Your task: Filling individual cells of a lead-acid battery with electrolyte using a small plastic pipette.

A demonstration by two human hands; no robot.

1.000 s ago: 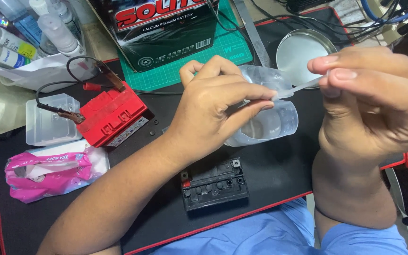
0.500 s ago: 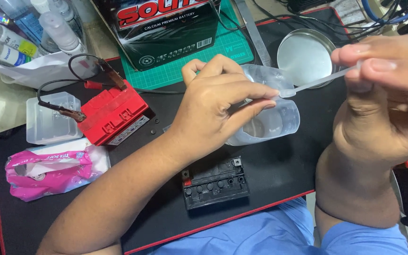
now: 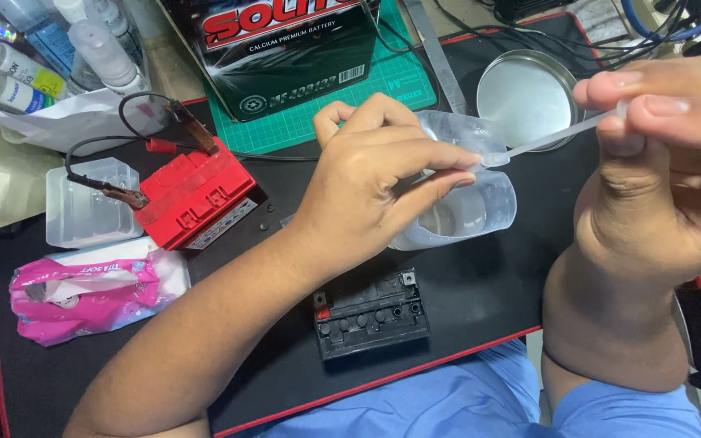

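Clear plastic container (image 3: 468, 207) held above the black mat (image 3: 229, 381), middle of scene, just far of the small black battery (image 3: 371, 315); gripped by left hand (image 3: 375, 191), fingers curled round its left wall, thumb and forefinger pinching the rim end of a thin clear strip (image 3: 549, 142); right hand (image 3: 667, 154) up at right edge, thumb and fingers pressed together on the strip's other end; strip stretched taut between both hands, running from rim up and right.

To do this well, by the look of it: keep container steady and level, some clear liquid seems to sit inside, cannot tell how much; pull strip slow and in line with the rim, not upward, to avoid snapping it; hold pinch close to the rim so the wall does not flex; keep it over the mat, clear of the open battery top.

Versus half a second ago: right hand moved further right and slightly up, strip drawn out longer; left hand and container barely shifted; rest unchanged.

Around: red battery (image 3: 192, 193) with clip leads left of centre; clear box (image 3: 83, 207) and pink tissue pack (image 3: 83, 288) at left; large black battery box (image 3: 302, 49) on green cutting mat (image 3: 342, 109) far; round metal tin (image 3: 525, 97) far right; bottles (image 3: 58, 49) far left.
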